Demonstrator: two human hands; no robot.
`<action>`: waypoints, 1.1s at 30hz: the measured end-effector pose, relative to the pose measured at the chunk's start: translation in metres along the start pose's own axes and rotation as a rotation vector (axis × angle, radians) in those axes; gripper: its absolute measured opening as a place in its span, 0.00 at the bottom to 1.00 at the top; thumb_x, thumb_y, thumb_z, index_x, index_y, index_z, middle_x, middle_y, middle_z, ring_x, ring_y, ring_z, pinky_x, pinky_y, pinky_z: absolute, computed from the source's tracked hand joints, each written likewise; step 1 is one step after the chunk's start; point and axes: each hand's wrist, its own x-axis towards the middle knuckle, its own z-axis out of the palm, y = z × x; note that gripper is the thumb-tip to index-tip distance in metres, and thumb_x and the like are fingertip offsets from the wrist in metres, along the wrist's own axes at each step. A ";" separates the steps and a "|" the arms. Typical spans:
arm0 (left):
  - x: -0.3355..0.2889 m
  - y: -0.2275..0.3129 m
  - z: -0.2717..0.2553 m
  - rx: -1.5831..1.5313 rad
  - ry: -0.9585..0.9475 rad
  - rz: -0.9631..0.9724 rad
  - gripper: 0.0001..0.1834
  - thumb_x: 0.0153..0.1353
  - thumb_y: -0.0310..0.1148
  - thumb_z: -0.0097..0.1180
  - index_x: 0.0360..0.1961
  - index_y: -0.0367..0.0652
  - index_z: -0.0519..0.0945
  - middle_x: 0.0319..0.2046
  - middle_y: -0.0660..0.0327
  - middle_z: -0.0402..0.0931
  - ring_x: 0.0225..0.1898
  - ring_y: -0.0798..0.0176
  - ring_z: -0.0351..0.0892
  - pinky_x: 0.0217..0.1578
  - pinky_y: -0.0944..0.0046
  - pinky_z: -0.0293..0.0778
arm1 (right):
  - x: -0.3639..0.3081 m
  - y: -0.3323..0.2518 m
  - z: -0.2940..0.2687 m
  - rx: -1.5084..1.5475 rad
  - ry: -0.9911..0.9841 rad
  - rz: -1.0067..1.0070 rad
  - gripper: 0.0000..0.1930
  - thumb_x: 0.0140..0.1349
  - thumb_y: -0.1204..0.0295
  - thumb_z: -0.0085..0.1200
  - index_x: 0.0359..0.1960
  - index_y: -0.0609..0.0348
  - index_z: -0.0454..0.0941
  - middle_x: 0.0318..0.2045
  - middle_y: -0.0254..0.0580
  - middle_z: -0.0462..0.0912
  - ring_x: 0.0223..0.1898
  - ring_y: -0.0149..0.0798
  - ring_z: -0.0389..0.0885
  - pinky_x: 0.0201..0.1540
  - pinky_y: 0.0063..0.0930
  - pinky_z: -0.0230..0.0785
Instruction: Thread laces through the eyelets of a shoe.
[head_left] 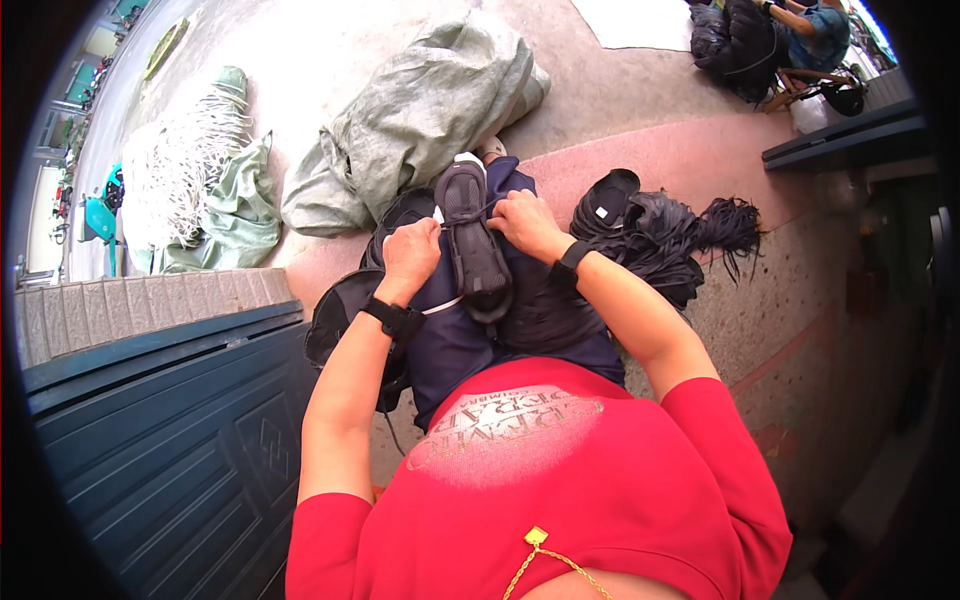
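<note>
Across my lap lies a long black shoe upper (475, 250), apparently on top of more black pieces, its white-marked end pointing away from me. My left hand (408, 258) is closed in a pinch at its left side, close to a small white strip (438, 214). On the other side, my right hand (528, 224) has its fingers drawn together against the upper's edge. What either hand pinches is too small to make out. A thin white cord (442, 306) crosses my dark trousers near the left wrist. More black pieces (345, 315) hang beside my left leg.
A pile of black uppers with a fringed end (660, 235) lies to my right. Ahead is a large grey-green sack (420, 110); white strips (195, 150) lie at far left. A blue metal door (180, 440) stands at left. Another person (815, 40) sits at far right.
</note>
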 end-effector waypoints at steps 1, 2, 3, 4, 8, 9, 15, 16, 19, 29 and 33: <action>0.001 0.000 0.000 0.004 -0.002 0.011 0.10 0.54 0.38 0.48 0.29 0.46 0.79 0.23 0.52 0.76 0.29 0.50 0.76 0.30 0.54 0.69 | -0.001 -0.001 0.000 -0.003 0.009 -0.010 0.10 0.48 0.63 0.54 0.23 0.56 0.79 0.28 0.44 0.76 0.34 0.47 0.72 0.35 0.39 0.65; 0.001 -0.001 -0.001 0.007 -0.003 0.023 0.10 0.54 0.38 0.48 0.28 0.46 0.78 0.23 0.53 0.76 0.28 0.50 0.76 0.29 0.53 0.68 | -0.001 -0.001 0.000 -0.006 0.018 -0.020 0.11 0.48 0.62 0.54 0.22 0.56 0.79 0.28 0.44 0.76 0.34 0.47 0.72 0.35 0.39 0.65; 0.002 -0.001 -0.001 0.007 0.000 0.022 0.10 0.54 0.38 0.48 0.28 0.46 0.78 0.23 0.53 0.76 0.28 0.50 0.76 0.29 0.53 0.68 | 0.000 -0.002 0.000 -0.007 0.019 -0.023 0.11 0.48 0.62 0.54 0.22 0.56 0.79 0.28 0.44 0.76 0.34 0.47 0.72 0.35 0.39 0.65; 0.004 0.002 -0.001 0.076 -0.025 0.032 0.09 0.53 0.38 0.49 0.28 0.46 0.78 0.23 0.52 0.76 0.28 0.50 0.76 0.29 0.53 0.69 | 0.000 -0.001 0.000 -0.011 0.011 -0.016 0.11 0.48 0.62 0.54 0.22 0.56 0.79 0.28 0.44 0.76 0.34 0.47 0.73 0.35 0.39 0.65; 0.006 0.008 0.002 0.208 -0.041 0.141 0.08 0.52 0.37 0.51 0.27 0.47 0.79 0.21 0.53 0.75 0.27 0.51 0.76 0.27 0.53 0.67 | 0.002 -0.002 0.001 -0.033 -0.049 0.007 0.12 0.49 0.61 0.53 0.23 0.57 0.79 0.28 0.44 0.76 0.35 0.46 0.73 0.35 0.38 0.66; 0.005 0.008 0.002 0.207 -0.039 0.143 0.08 0.52 0.37 0.51 0.27 0.47 0.79 0.21 0.53 0.75 0.27 0.51 0.76 0.27 0.53 0.67 | 0.002 -0.002 0.001 -0.035 -0.047 0.007 0.12 0.49 0.61 0.53 0.23 0.57 0.79 0.28 0.44 0.76 0.35 0.46 0.73 0.35 0.38 0.66; -0.010 0.018 0.004 0.282 0.200 0.122 0.13 0.48 0.41 0.56 0.29 0.42 0.78 0.27 0.63 0.75 0.35 0.58 0.68 0.34 0.58 0.64 | -0.004 -0.014 -0.004 -0.104 -0.136 0.003 0.18 0.53 0.55 0.49 0.25 0.59 0.79 0.31 0.47 0.75 0.38 0.48 0.72 0.38 0.42 0.65; -0.014 0.024 0.004 0.280 0.195 0.126 0.13 0.48 0.41 0.56 0.29 0.42 0.78 0.27 0.63 0.75 0.35 0.58 0.68 0.34 0.58 0.64 | -0.007 -0.011 -0.005 -0.104 -0.136 0.010 0.18 0.53 0.55 0.49 0.25 0.59 0.79 0.31 0.47 0.75 0.38 0.48 0.72 0.38 0.42 0.65; -0.021 0.031 0.001 0.287 0.120 0.103 0.17 0.48 0.41 0.56 0.36 0.41 0.76 0.29 0.62 0.73 0.36 0.56 0.68 0.33 0.56 0.65 | -0.007 -0.006 -0.010 -0.057 -0.202 -0.007 0.18 0.52 0.54 0.49 0.29 0.57 0.79 0.35 0.46 0.74 0.42 0.47 0.70 0.41 0.42 0.64; -0.010 -0.004 0.018 -0.002 -0.040 0.116 0.13 0.49 0.32 0.50 0.35 0.38 0.76 0.30 0.53 0.74 0.37 0.49 0.69 0.38 0.53 0.67 | -0.008 -0.008 0.000 -0.106 -0.242 -0.024 0.14 0.52 0.64 0.45 0.37 0.54 0.78 0.33 0.45 0.74 0.41 0.47 0.70 0.42 0.43 0.64; -0.006 -0.007 0.016 -0.194 0.046 0.172 0.12 0.47 0.31 0.52 0.33 0.37 0.77 0.28 0.53 0.75 0.35 0.50 0.69 0.38 0.57 0.66 | -0.006 -0.006 0.003 0.020 -0.143 -0.007 0.13 0.51 0.67 0.47 0.36 0.54 0.79 0.32 0.45 0.75 0.40 0.47 0.71 0.42 0.42 0.64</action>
